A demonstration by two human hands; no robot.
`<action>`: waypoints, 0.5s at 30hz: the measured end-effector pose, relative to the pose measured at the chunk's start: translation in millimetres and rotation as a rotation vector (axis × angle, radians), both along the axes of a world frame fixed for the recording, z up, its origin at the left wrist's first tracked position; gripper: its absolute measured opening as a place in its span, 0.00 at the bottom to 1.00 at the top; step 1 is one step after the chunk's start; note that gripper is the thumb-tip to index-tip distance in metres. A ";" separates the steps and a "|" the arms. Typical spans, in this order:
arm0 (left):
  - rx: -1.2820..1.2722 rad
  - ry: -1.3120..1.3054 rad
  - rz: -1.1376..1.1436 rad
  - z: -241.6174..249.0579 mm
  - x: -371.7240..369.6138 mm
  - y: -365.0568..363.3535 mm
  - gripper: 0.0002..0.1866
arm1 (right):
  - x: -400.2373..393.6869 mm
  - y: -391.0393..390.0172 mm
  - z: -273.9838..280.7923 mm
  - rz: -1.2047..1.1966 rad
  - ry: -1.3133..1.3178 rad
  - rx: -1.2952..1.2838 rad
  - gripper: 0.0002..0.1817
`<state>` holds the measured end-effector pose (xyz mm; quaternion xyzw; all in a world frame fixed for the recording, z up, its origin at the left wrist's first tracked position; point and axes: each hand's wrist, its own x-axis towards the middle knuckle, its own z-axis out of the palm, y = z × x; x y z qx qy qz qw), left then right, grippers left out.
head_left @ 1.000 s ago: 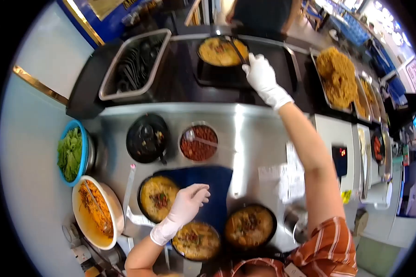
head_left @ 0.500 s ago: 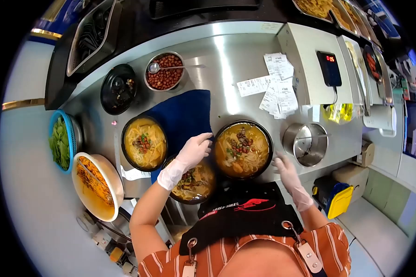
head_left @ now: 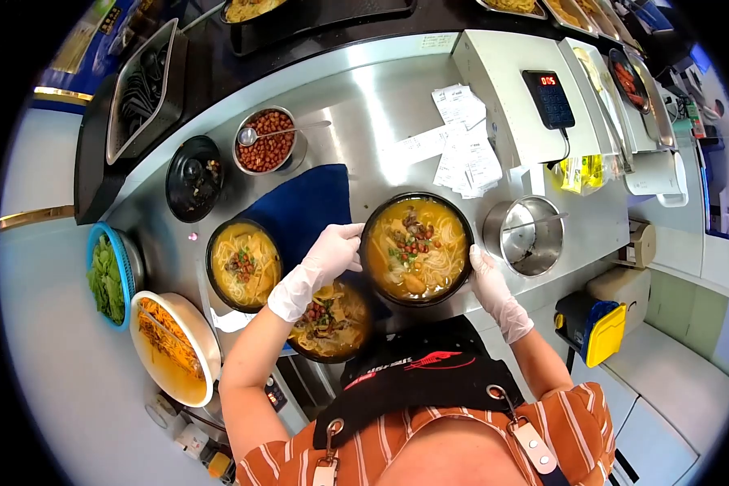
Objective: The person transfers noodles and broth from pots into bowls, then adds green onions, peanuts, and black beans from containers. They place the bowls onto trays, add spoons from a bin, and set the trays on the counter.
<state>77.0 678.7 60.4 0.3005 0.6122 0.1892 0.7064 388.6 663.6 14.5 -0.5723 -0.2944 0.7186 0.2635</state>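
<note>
A black bowl of noodle soup (head_left: 417, 304), topped with peanuts and chopped greens, is between my two gloved hands. My left hand (head_left: 338, 251) holds its left rim, the fingers curled against the edge. On the opposite side my right hand (head_left: 490, 278) grips the right rim, thumb up by the edge. Below my left wrist sits a second noodle bowl (head_left: 352, 354), partly covered by that hand and forearm. A third noodle bowl (head_left: 211, 275) stands further left, beside a dark blue cloth (head_left: 320, 190).
A steel pot (head_left: 555, 263) with a ladle stands just right of my right hand. Behind are a tub of peanuts (head_left: 269, 142), a black dish (head_left: 188, 190) and paper receipts (head_left: 466, 154). A bowl of shredded carrot (head_left: 212, 348) and a blue basket of greens (head_left: 124, 267) are left.
My right hand has come left onto the bowl's right rim, and my left hand has closed on the left rim. The whole view has shifted slightly.
</note>
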 end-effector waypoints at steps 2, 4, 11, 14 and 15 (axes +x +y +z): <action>0.032 0.007 0.001 18.4 -1.0 12.6 0.23 | -2.3 13.1 16.4 -0.041 0.015 0.028 0.29; 0.065 -0.010 -0.002 41.5 -3.5 28.1 0.23 | -6.3 33.7 33.7 -0.057 0.145 0.019 0.30; 0.189 -0.011 0.089 96.9 -23.0 98.4 0.19 | -29.5 144.1 98.7 0.131 0.105 0.079 0.36; 0.259 -0.019 0.097 121.2 -38.2 137.2 0.20 | -52.3 202.8 132.5 0.193 0.120 0.094 0.35; 0.305 0.008 0.122 125.0 -42.6 152.4 0.18 | -56.5 227.3 125.1 0.205 0.163 0.110 0.35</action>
